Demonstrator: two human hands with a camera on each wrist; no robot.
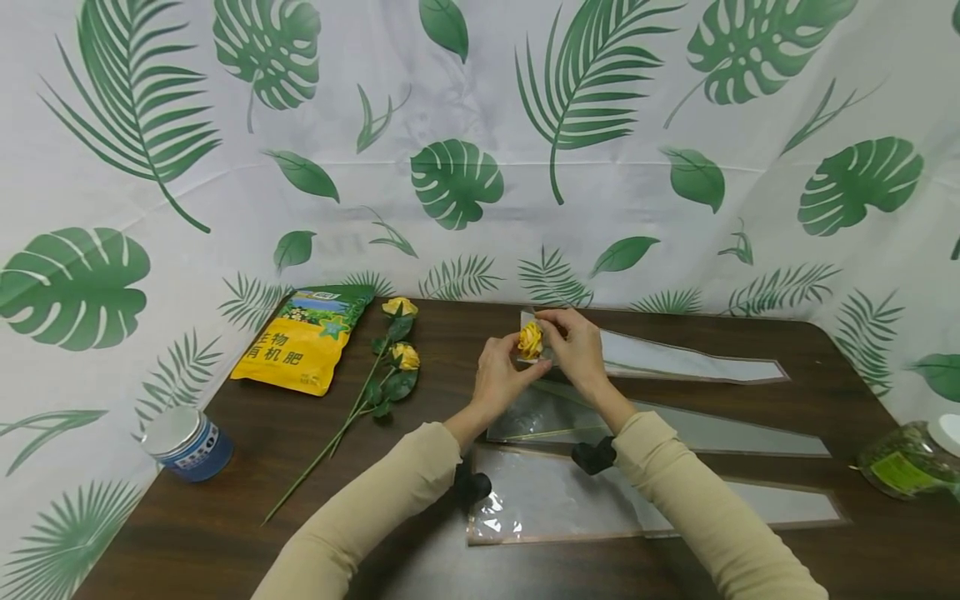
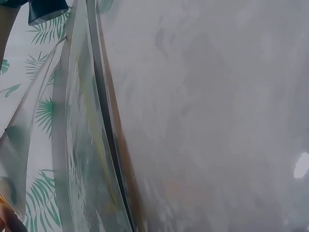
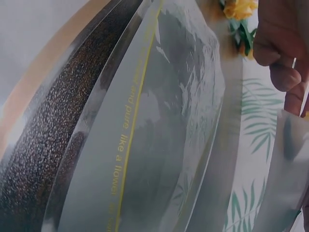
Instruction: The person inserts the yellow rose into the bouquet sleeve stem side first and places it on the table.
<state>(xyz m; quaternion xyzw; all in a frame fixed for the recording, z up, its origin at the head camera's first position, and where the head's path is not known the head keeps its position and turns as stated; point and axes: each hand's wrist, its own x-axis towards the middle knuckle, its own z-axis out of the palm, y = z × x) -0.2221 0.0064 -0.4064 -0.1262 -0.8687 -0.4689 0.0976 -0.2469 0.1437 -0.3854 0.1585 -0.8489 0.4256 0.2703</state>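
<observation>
At the back of the table, both hands are at the mouth of a long clear and white flower sleeve (image 1: 675, 354), around a yellow rose (image 1: 530, 340) whose head lies at the mouth. My left hand (image 1: 491, 371) pinches the sleeve on the near left side of the bloom. From the right, my right hand (image 1: 576, 346) pinches the edge with bent fingers, also seen as a hand (image 3: 282, 48) in the right wrist view. Most of the rose's stem is hidden. Two more flower sleeves lie nearer, a greenish one (image 1: 720, 429) and a white-tailed one (image 1: 555, 504).
Two yellow roses (image 1: 406, 357) lie left of the hands, beside a yellow and green fertilizer bag (image 1: 296, 346). A blue tin (image 1: 191, 446) stands at the left edge. On the right is a white-lidded jar (image 1: 903, 458). A leaf-print curtain (image 1: 480, 100) hangs behind.
</observation>
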